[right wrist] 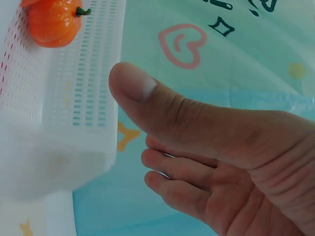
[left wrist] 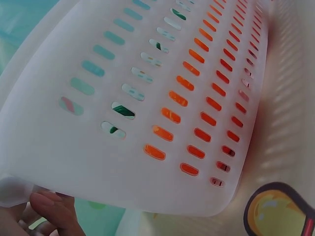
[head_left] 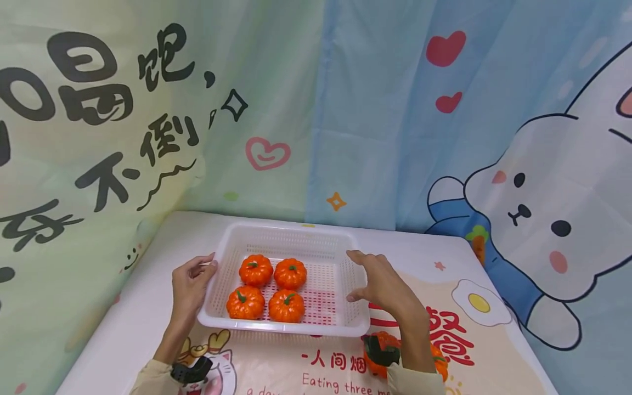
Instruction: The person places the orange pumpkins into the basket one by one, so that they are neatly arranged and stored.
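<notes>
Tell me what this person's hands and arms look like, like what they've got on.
The left hand and right hand are bare, with no gloves. Both forearms disappear into beige sleeves, the left sleeve and the right sleeve. A dark, chunky piece sits at each wrist, the left wristpiece and the right wristpiece. No cables show.

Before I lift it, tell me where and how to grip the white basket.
Take the white basket by the rim at its two short ends, coming in from left and right together. The rim juts outward there, giving an edge to hook under, and the basket is wider than deep. The four orange pumpkins sit toward its left, so that end will probably feel heavier.
</notes>
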A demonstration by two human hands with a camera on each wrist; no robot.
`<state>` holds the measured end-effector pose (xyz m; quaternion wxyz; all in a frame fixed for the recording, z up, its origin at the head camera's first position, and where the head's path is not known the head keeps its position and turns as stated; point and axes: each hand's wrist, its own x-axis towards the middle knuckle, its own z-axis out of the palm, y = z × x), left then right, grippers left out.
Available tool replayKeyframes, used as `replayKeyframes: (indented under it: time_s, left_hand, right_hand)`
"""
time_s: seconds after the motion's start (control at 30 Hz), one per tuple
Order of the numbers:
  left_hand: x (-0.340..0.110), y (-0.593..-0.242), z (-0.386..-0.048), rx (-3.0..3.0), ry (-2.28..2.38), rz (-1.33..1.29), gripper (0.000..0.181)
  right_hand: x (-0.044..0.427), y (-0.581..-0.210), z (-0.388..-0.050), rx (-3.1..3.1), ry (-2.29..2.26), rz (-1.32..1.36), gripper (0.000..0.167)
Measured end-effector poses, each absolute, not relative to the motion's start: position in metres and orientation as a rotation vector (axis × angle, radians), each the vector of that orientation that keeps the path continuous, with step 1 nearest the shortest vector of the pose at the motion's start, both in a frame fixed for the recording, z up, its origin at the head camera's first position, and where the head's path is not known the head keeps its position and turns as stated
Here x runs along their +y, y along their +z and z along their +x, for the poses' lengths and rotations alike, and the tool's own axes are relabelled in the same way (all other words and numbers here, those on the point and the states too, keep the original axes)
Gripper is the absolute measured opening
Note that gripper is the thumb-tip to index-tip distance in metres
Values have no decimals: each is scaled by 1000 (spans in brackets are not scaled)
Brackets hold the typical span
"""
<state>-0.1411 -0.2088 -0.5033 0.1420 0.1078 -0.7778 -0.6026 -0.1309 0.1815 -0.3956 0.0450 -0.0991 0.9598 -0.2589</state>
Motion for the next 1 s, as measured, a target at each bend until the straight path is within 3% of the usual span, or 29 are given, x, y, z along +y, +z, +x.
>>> replayKeyframes:
  time_s: [0.47, 1.0]
  left_hand:
    - [-208, -501, -143, -2230, -1734, 328, 33]
    - [-208, -501, -142, -2233, -1719, 332, 32]
  right_hand:
    - [214, -395, -107, 2954, -840, -243, 90]
    - [235, -406, -82, 2899, -725, 21, 89]
